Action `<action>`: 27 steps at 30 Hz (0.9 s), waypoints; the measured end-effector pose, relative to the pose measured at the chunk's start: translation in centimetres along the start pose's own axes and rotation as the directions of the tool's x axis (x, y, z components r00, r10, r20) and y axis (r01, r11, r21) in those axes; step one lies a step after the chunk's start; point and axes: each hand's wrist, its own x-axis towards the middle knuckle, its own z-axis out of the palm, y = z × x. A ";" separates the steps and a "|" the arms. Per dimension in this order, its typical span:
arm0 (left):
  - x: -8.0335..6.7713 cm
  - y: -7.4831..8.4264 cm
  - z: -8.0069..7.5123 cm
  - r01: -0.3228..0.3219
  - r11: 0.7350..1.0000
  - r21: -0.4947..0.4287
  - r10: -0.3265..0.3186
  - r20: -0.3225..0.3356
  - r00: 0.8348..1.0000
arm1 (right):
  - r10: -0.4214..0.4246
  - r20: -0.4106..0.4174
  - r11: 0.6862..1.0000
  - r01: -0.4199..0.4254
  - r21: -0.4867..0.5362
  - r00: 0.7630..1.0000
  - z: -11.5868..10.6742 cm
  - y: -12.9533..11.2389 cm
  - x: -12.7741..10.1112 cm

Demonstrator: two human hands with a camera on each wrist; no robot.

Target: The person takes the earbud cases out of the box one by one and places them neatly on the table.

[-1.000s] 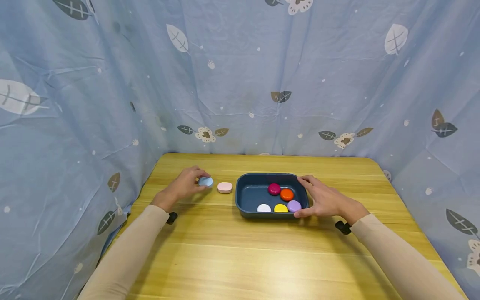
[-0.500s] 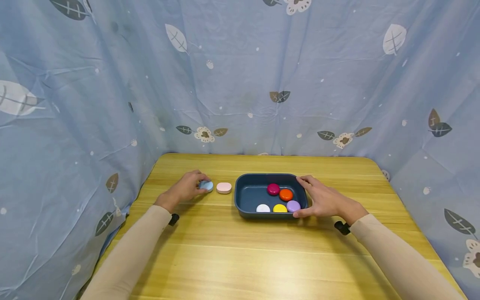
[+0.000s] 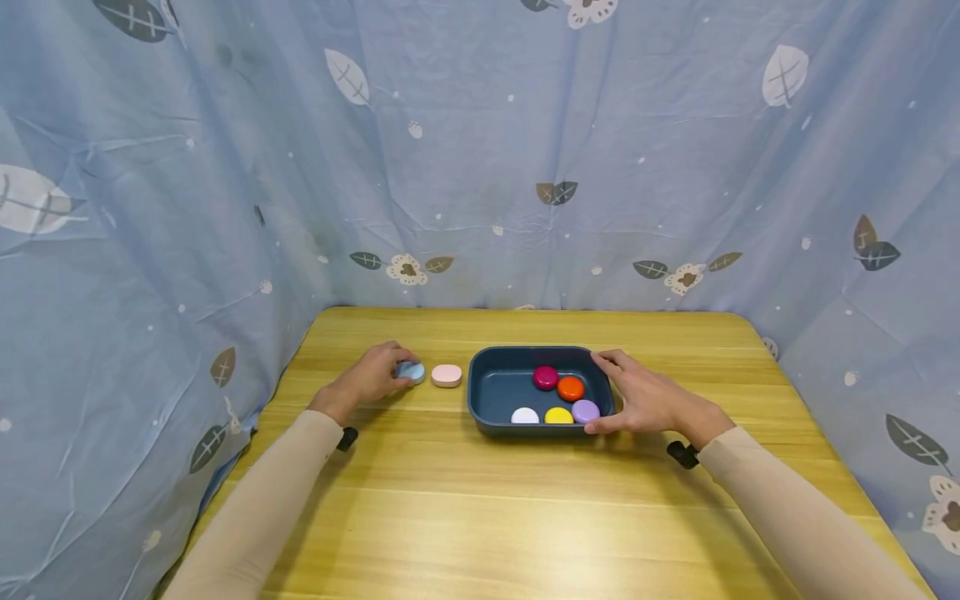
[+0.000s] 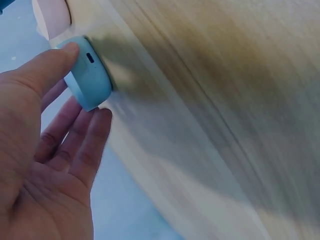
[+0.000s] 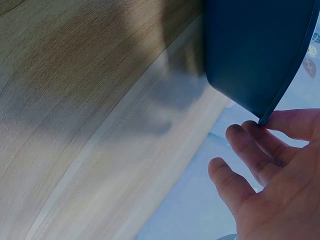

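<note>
Beside left hand [image 3: 367, 379], pink case [image 3: 447, 375], tray [image 3: 491, 392]

We worked in a staged recording booth: leaf-printed blue curtains [image 3: 480, 150] enclosed a bare wooden surface [image 3: 525, 517].

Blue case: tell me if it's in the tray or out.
Out. The blue case lies on the table, pinched by the left hand, left of the tray.
</note>
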 end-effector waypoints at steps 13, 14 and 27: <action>0.1 2.9 -1.9 -0.031 0.999 0.021 0.032 -0.045 0.998 | 0.000 -0.003 1.000 0.000 0.011 1.000 -0.1 0.0 0.0; 0.2 3.3 -1.9 -0.045 0.998 0.040 0.047 -0.050 0.998 | -0.001 -0.004 1.000 0.001 0.010 1.000 0.0 0.0 0.0; 2.7 10.0 -2.7 -0.224 0.967 0.124 0.232 -0.052 0.971 | -0.005 -0.007 1.000 0.005 0.007 1.000 0.1 0.0 0.1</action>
